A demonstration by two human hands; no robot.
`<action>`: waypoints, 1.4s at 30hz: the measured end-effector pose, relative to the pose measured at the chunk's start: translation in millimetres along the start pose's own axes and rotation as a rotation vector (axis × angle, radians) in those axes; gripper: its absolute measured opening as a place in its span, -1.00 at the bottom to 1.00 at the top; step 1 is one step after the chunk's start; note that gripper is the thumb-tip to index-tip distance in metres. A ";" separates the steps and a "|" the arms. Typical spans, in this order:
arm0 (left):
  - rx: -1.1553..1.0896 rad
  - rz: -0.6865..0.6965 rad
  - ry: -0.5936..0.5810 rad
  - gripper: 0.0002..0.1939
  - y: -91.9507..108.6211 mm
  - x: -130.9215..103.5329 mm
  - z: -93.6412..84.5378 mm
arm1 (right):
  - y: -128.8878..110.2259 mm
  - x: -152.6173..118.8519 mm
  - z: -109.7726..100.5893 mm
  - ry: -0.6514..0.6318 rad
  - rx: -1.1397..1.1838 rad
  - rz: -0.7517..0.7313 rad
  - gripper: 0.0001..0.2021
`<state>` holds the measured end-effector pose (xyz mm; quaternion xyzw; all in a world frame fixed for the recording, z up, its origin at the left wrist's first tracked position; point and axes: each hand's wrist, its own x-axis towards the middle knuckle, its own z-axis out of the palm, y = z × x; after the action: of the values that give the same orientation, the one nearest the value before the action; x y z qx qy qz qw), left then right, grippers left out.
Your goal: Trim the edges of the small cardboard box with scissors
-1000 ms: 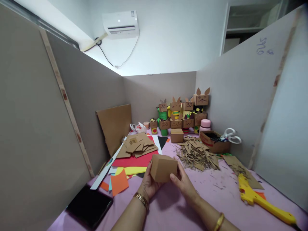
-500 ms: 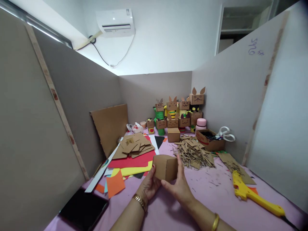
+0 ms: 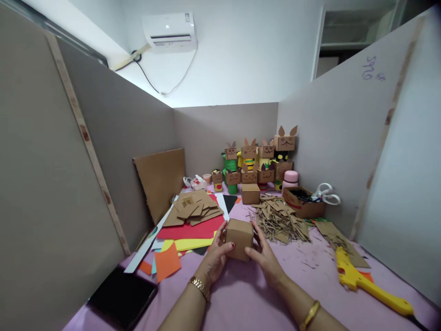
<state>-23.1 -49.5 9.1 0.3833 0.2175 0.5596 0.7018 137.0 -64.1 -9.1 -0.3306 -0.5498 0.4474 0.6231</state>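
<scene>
Between my two hands is a small brown cardboard box (image 3: 239, 239), held a little above the pink cloth in the head view. My left hand (image 3: 217, 257) grips its left side, thumb on the near face and fingers along the side. On the right side, my right hand (image 3: 265, 257) holds it with the thumb at the lower near edge and fingers up the far side. The undersides of the box and some fingertips are hidden. Beyond it a similar cardboard box (image 3: 250, 195) stands before several cardboard animal figures (image 3: 249, 151).
A heap of cardboard scraps (image 3: 280, 220) lies right of centre, near a box with scissors (image 3: 325, 194). A yellow glue gun (image 3: 374, 287) rests at right. At left are stacked cardboard pieces (image 3: 196, 207), coloured paper (image 3: 167, 262) and a black tablet (image 3: 123, 296).
The cardboard box has turned so one face points toward me. My right hand has shifted from partly open beside it to a hold on its right side. The view moved slightly.
</scene>
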 end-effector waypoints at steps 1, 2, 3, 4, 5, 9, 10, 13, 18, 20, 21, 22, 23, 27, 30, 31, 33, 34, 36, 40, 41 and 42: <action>0.013 0.008 0.008 -0.16 -0.4 0.2 0.0 | -0.8 0.7 -0.9 0.008 0.004 0.010 -0.18; 0.027 0.014 0.016 -0.14 -0.9 0.7 -0.2 | -1.8 1.3 -1.9 0.016 0.006 0.020 -0.22; 0.040 0.017 0.025 -0.13 -1.5 1.2 -0.5 | -2.6 2.0 -2.9 0.025 0.006 0.030 -0.26; 0.051 0.017 0.032 -0.12 -2.1 1.7 -0.8 | -3.3 2.6 -3.8 0.036 0.007 0.039 -0.29; 0.059 0.016 0.039 -0.11 -2.5 2.0 -1.1 | -3.8 3.2 -4.7 0.045 0.007 0.048 -0.31; 0.056 -0.007 0.025 -0.18 -2.4 0.9 -1.0 | -3.6 4.0 -5.5 0.058 0.010 0.057 -0.31; 0.050 -0.016 0.012 -0.23 -1.9 0.1 -0.7 | -3.2 3.7 -5.1 0.061 0.010 0.052 -0.32; 0.037 -0.029 -0.016 -0.31 -0.5 -1.3 0.3 | -2.4 2.6 -3.8 0.075 0.014 0.042 -0.33; 0.030 -0.037 -0.030 -0.23 0.0 -0.5 0.6 | -4.6 2.7 -5.4 0.095 0.081 0.057 -0.33; 0.032 -0.050 -0.041 -0.28 -0.4 0.1 0.9 | -5.6 4.0 -7.4 0.104 0.130 0.078 -0.37; 0.038 -0.058 -0.047 -0.32 -0.8 0.3 1.1 | -5.7 4.7 -8.5 0.105 0.158 0.095 -0.39; 0.046 -0.069 -0.054 -0.36 -1.2 0.3 1.5 | -5.4 5.6 -9.6 0.105 0.185 0.116 -0.42; 0.057 -0.082 -0.061 -0.40 -1.6 0.1 2.0 | -4.7 6.5 -10.5 0.103 0.212 0.139 -0.44; 0.101 -0.136 -0.077 -0.41 -3.3 -2.7 4.7 | -1.4 9.6 -12.1 0.080 0.302 0.231 -0.49; 0.125 -0.172 -0.080 -0.25 -3.8 -6.8 8.4 | -1.9 11.1 -11.3 0.070 0.339 0.287 -0.57; 0.131 -0.184 -0.079 -0.18 -4.0 -8.2 10.1 | -2.7 11.6 -11.0 0.070 0.344 0.302 -0.60; 0.139 -0.198 -0.070 -0.08 -4.6 -10.7 13.7 | -4.9 12.7 -10.5 0.078 0.342 0.321 -0.66; 0.143 -0.198 -0.062 -0.05 -5.1 -11.5 15.5 | -5.9 13.2 -10.4 0.086 0.338 0.323 -0.68; 0.153 -0.180 -0.032 -0.06 -6.5 -12.0 18.4 | -7.3 14.3 -10.5 0.108 0.327 0.305 -0.70; 0.186 -0.094 0.079 -0.14 -8.6 -7.9 19.0 | -6.6 14.3 -11.0 0.129 0.311 0.234 -0.66; 0.197 -0.072 0.111 -0.15 -8.8 -6.2 18.2 | -5.7 13.8 -11.0 0.123 0.309 0.221 -0.63; 0.208 -0.053 0.142 -0.16 -9.0 -4.4 17.1 | -4.8 13.2 -11.0 0.112 0.307 0.211 -0.60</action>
<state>-6.3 -59.5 12.0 0.4075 0.3335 0.5411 0.6557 148.7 -52.9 -1.5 -0.3117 -0.4016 0.5698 0.6456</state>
